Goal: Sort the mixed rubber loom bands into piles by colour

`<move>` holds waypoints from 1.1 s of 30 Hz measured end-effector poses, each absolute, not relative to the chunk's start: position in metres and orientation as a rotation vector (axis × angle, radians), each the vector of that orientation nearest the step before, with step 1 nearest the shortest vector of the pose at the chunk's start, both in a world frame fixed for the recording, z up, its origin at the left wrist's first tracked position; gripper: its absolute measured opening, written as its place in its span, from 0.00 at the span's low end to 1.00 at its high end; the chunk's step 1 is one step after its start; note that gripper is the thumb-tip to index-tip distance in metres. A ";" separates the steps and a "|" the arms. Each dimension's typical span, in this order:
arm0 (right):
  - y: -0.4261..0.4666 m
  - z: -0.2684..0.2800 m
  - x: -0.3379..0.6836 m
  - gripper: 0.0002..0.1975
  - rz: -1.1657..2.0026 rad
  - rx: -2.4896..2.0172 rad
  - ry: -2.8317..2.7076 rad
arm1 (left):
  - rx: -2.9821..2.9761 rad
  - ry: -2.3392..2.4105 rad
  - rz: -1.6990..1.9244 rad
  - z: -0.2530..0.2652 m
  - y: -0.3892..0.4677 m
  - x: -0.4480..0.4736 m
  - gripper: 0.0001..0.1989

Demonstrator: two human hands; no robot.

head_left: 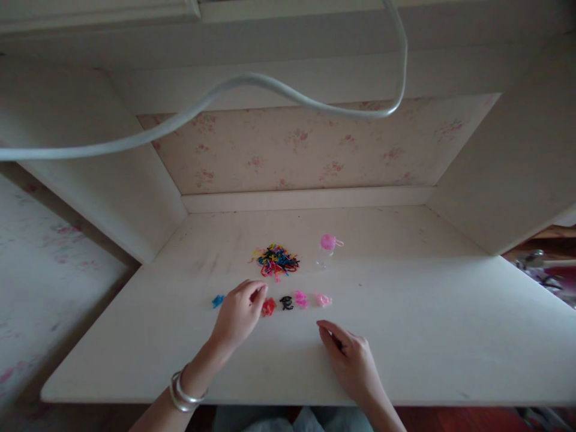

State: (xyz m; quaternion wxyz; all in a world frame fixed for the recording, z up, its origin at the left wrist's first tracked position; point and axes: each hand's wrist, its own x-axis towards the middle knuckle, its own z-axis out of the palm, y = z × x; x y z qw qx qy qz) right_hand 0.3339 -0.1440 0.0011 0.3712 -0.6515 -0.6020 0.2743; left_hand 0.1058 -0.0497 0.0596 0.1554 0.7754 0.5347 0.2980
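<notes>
My left hand (pixel 242 309) is pinched closed just in front of a mixed pile of small coloured rubber bands (pixel 278 260); anything between its fingertips is too small to make out. Along the row below the pile lie little clusters: blue bands (pixel 218 301) left of this hand, red bands (pixel 269 307) by its thumb, then black bands (pixel 287 303), bright pink bands (pixel 301 299) and pale pink bands (pixel 323 300). Part of the row may be hidden behind my left hand. Below the pale pink cluster, my right hand (pixel 348 357) has thumb and forefinger drawn together, nothing visible in them.
A small clear bottle (pixel 324 258) with a pink cap and loop stands right of the pile. The white tabletop (pixel 427 312) has side panels and a flowered back wall (pixel 297 150). A thick white cable (pixel 270 84) crosses the upper view.
</notes>
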 end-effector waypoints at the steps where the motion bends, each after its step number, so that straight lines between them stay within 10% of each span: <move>1: -0.144 0.001 0.334 0.17 0.703 -1.677 -1.544 | 2.139 1.578 0.912 0.058 -0.056 0.094 0.13; 33: 0.000 0.053 0.220 0.16 0.265 -2.055 -2.345 | 1.909 1.682 1.053 0.001 -0.124 0.023 0.12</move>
